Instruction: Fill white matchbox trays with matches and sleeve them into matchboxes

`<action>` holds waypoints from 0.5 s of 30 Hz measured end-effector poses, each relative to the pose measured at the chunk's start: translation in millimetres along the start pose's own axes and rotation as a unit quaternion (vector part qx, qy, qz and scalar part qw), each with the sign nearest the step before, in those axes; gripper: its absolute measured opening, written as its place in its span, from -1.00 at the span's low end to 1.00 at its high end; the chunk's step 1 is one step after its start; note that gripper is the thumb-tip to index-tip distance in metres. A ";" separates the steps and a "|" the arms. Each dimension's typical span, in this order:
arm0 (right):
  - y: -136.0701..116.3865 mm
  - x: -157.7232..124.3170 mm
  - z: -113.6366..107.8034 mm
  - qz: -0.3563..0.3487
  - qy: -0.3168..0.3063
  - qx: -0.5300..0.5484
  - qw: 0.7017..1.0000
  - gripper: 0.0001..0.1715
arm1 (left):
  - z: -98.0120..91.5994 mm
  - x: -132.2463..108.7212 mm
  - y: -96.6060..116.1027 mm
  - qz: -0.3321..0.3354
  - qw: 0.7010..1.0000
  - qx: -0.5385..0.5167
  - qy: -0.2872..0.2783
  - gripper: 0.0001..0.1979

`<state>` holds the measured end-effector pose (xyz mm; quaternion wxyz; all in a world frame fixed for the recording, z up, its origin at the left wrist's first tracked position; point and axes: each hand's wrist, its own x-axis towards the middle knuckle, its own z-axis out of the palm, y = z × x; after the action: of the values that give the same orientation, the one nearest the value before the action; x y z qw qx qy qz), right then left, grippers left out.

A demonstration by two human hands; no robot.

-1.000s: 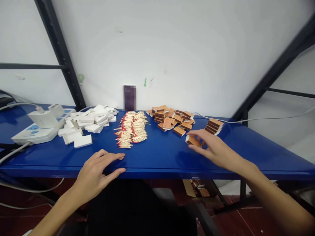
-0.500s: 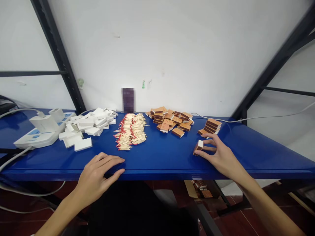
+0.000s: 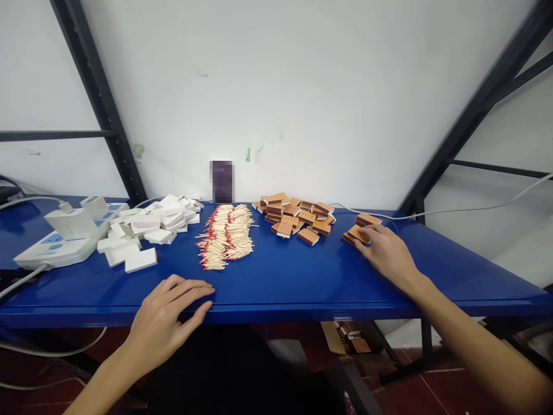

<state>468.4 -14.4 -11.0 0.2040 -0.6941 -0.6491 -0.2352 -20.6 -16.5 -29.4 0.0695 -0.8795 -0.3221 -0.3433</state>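
My left hand (image 3: 166, 314) rests at the table's front edge with its fingers apart and nothing in it. At the right, my right hand (image 3: 386, 251) is closed on a matchbox (image 3: 356, 233), which lies against the small stack of matchboxes (image 3: 368, 219). The fingers hide part of that stack. A heap of brown matchboxes (image 3: 298, 216) sits right of the middle. Matches with red heads (image 3: 228, 233) lie in a wide pile left of it. White inner trays (image 3: 149, 222) are heaped farther left.
A white power strip (image 3: 64, 248) with plugs and cables stands at the far left. A dark blurred upright object (image 3: 222, 181) leans at the wall. Below the blue table (image 3: 276, 288), an open box (image 3: 352, 337) holds more matchboxes. Black shelf posts flank both sides.
My right hand has moved back and set the matchbox it held down at the small stack. The whole view has shifted slightly; my left hand keeps its pose.
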 end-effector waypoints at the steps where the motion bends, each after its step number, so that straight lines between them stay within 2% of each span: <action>1: -1.2 0.5 2.7 -0.014 -0.016 -0.022 1.000 -0.64 | -0.1 -0.1 0.2 0.001 1.000 0.001 0.000 -0.82; 5: 0.3 4.4 11.6 -0.067 -0.045 -0.099 0.992 -0.66 | 0.1 0.1 0.2 0.007 1.000 0.004 0.004 -0.83; 11: 10.3 10.6 19.3 -0.116 -0.020 -0.143 0.983 -0.66 | 2.0 -0.5 0.2 0.016 1.000 0.003 0.010 -0.84; 15: 1.9 8.1 16.4 -0.124 0.021 -0.129 0.984 -0.63 | -2.1 -0.1 0.6 0.011 1.000 -0.015 -0.011 -0.82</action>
<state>471.6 1.6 -19.4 0.0958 -0.6239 -0.6898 -0.3545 -21.5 -17.7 -27.8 0.0569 -0.8878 -0.3082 -0.3371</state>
